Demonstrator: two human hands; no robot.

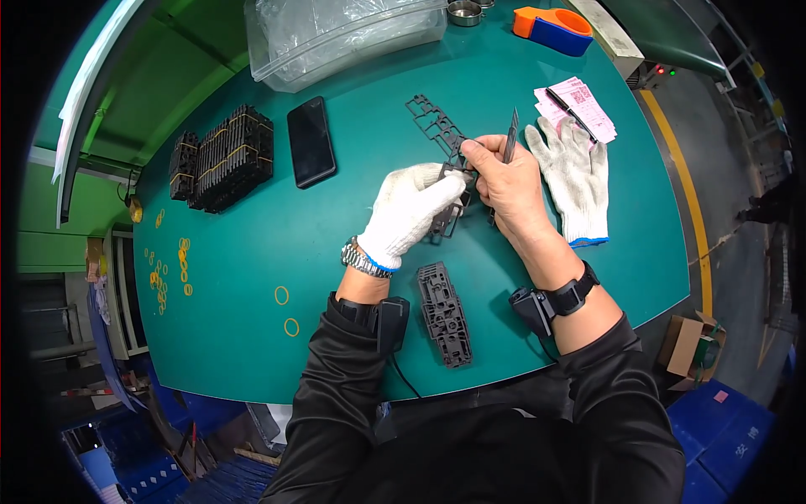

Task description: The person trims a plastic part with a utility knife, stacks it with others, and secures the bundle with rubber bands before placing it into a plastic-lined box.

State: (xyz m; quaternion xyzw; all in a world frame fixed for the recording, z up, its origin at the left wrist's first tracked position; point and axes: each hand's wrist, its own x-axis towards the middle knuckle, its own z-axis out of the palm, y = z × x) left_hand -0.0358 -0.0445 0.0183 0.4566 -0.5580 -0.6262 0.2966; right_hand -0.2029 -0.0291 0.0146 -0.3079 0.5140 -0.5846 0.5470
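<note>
My left hand (407, 210), in a white knit glove, pinches a thin black openwork plastic frame (438, 126) above the middle of the table. The frame slants up and away to the left, its lower part partly hidden by my fingers. My bare right hand (514, 183) grips a slim knife (511, 134) with its pointed blade upward. The right thumb and fingers are close against the frame's edge; whether they also pinch it I cannot tell. Nearer me lies a stack of similar black plastic frames (445, 315) on the green table (252, 353).
Banded black frames (235, 160) stand at the left beside a phone (311, 143). Yellow rubber bands (184, 256) lie scattered far left. A clear bin (353, 42) and an orange-blue ring-shaped holder (554, 32) sit at the back. A loose glove (579, 185) and pink papers (600, 122) with a pen lie right.
</note>
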